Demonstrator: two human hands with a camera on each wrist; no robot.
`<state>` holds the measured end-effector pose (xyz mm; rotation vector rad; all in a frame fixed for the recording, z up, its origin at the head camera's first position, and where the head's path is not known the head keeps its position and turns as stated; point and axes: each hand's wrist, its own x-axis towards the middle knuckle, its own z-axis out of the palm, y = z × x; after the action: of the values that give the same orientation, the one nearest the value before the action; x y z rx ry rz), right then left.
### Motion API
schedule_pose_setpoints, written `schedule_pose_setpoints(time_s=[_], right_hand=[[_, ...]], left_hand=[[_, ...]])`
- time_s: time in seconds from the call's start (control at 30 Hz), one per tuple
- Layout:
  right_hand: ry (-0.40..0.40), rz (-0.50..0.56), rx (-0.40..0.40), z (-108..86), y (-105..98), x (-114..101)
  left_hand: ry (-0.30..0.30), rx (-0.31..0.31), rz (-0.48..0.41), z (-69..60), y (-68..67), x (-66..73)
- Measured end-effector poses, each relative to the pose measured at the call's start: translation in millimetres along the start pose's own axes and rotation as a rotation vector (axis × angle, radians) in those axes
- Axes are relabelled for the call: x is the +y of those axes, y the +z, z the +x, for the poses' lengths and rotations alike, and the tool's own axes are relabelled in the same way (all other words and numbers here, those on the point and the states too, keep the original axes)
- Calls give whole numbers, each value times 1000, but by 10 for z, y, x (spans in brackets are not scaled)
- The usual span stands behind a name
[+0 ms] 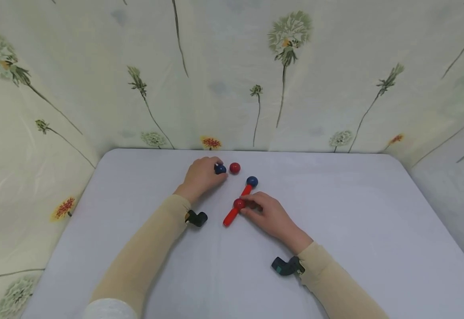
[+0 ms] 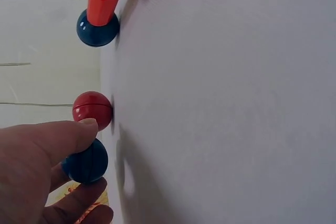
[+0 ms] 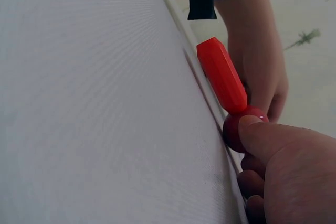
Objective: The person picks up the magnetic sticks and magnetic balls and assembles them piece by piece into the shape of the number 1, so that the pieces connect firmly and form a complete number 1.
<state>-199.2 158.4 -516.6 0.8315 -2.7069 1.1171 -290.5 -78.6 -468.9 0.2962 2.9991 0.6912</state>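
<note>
Near the back of the table my left hand [image 1: 201,176] pinches a blue ball [image 2: 88,162] between thumb and fingers. A loose red ball [image 1: 235,168] sits just to the right of it. My right hand [image 1: 270,215] holds another red ball [image 1: 238,204] with thumb and fingertips. From this ball a red faceted stick [image 3: 222,74] points toward the front left, and a second red stick [image 1: 246,190] runs the opposite way. A second blue ball [image 1: 252,181] caps that far stick. The fingers partly hide both held balls.
The balls and sticks are on a white-covered table [image 1: 355,212]. Behind it and at the sides hangs a curtain [image 1: 224,88] printed with dandelions. A small black camera [image 1: 196,218] is strapped to the left wrist, another [image 1: 287,266] to the right.
</note>
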Motion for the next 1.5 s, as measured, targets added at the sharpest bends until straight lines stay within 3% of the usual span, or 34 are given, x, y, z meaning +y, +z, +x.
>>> schedule_pose_setpoints(time_s=[0.3,0.57,0.73,0.97,1.23,1.5], right_hand=[[-6,8,8,-3,-8,-2],[-6,-3,3,6,-11,-30],[-8,-6,9,15,-8,-55],[24,-26,7,19,-6,-64],[55,-31,-3,21,-14,-81],[29,-26,6,22,-14,-79]], left_hand=[[-35,24,-66,-128,-102,-42],[16,65,-117,-279,-163,-76],[51,86,-140,-444,-209,-64],[74,92,-239,-775,-302,-15],[79,100,-300,-1061,-225,-87],[74,111,-324,-1236,-116,-183]])
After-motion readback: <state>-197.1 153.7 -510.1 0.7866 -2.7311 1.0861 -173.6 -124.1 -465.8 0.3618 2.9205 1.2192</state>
